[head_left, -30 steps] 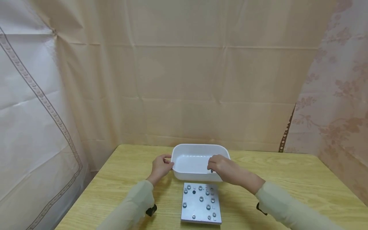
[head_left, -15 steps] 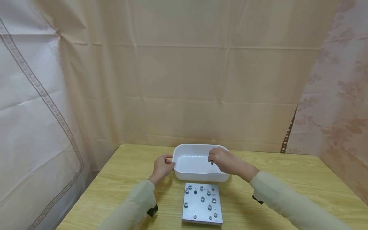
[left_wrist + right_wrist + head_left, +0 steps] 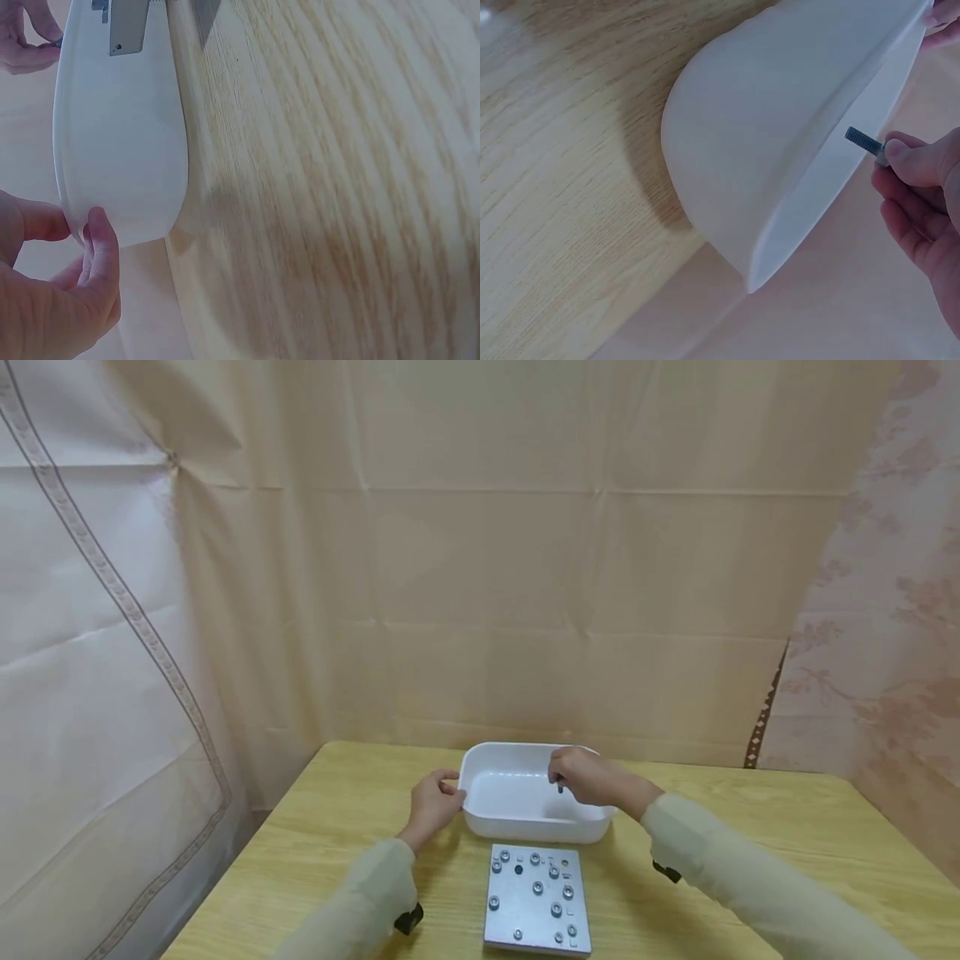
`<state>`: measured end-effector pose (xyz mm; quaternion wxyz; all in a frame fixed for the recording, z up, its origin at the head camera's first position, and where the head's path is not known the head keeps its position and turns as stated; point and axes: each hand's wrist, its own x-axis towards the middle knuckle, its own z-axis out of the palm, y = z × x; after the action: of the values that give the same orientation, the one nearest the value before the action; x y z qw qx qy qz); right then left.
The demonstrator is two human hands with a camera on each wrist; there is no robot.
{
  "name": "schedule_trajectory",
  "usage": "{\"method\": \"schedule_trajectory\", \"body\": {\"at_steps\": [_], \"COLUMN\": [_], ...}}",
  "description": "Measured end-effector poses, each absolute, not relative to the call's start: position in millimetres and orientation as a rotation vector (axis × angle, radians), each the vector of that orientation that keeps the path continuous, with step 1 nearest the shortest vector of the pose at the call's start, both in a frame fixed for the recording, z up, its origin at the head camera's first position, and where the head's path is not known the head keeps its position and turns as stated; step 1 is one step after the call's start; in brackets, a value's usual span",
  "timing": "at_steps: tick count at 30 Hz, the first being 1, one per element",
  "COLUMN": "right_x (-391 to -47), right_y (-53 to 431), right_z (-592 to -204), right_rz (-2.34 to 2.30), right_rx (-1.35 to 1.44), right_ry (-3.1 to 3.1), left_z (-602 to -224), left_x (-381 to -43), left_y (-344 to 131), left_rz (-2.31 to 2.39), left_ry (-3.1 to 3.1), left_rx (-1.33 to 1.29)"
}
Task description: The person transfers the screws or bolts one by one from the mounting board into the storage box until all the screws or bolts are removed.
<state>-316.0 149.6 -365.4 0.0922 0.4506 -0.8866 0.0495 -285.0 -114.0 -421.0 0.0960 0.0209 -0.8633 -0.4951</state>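
A white rectangular tub (image 3: 536, 832) stands at the back of the table. My left hand (image 3: 435, 806) grips its left end, thumb and fingers on either side of the rim (image 3: 61, 180), as the left wrist view shows. Over the tub's right part, my right hand (image 3: 588, 777) pinches a small metal bolt (image 3: 864, 140) by its head, between thumb and fingers. The threaded shank sticks out, pointing down into the tub in the head view. In front of the tub lies a silver metal plate (image 3: 521, 914) with several socket-head bolts set in it.
The wooden table (image 3: 375, 768) reaches out on both sides of the tub and plate. A beige curtain (image 3: 480, 568) hangs right behind the table's back edge. Patterned cloth panels hang at left and right. Dark straps show under both sleeves.
My right hand has risen a little inside the tub, with the bolt still pinched. The left hand stays on the tub's left end. The head view has shifted slightly.
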Motion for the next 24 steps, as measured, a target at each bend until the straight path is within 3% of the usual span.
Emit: {"method": "schedule_trajectory", "body": {"at_steps": [24], "right_x": [-368.0], "right_y": [136.4], "right_z": [-361.0], "right_rz": [0.274], "right_rx": [1.266], "right_ry": [-2.818], "left_z": [-421.1], "left_x": [-286.2], "left_y": [-113.8], "left_rz": [-1.482], "left_ry": [-2.559], "left_rx": [0.091]}}
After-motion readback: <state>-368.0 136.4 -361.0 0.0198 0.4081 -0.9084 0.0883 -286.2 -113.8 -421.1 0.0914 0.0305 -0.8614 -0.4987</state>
